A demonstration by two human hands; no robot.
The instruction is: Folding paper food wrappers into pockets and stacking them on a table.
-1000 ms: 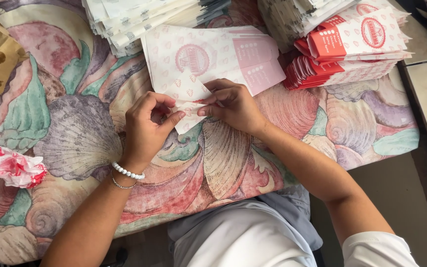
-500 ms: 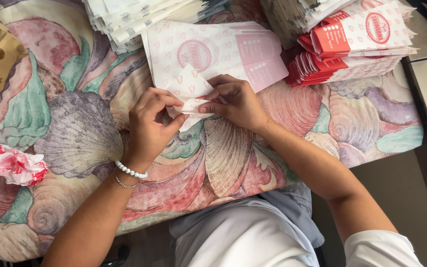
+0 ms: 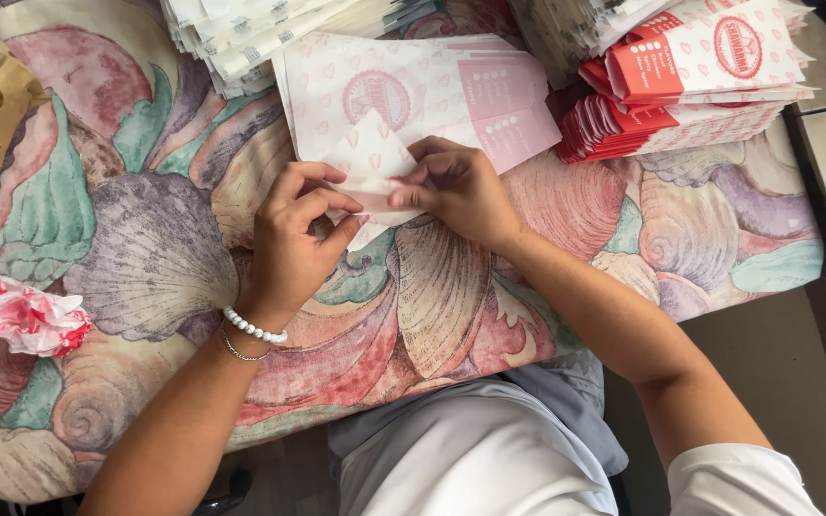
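The left hand [image 3: 303, 225] and right hand [image 3: 451, 186] both pinch one small folded paper piece [image 3: 370, 167], its pointed flap now raised higher than half a second ago, over the flat pink printed sheets [image 3: 413, 86]. The shell-patterned desk [image 3: 145, 248] lies open to the left as far as one crumpled red-and-white wrapper [image 3: 26, 317]. Three paper stacks, as far as I can tell, crowd the far edge.

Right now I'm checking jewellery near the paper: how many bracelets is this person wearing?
2, both on the left wrist: a white bead bracelet and a thin chain bracelet just behind it. The right wrist looks bare, though its underside is hidden.
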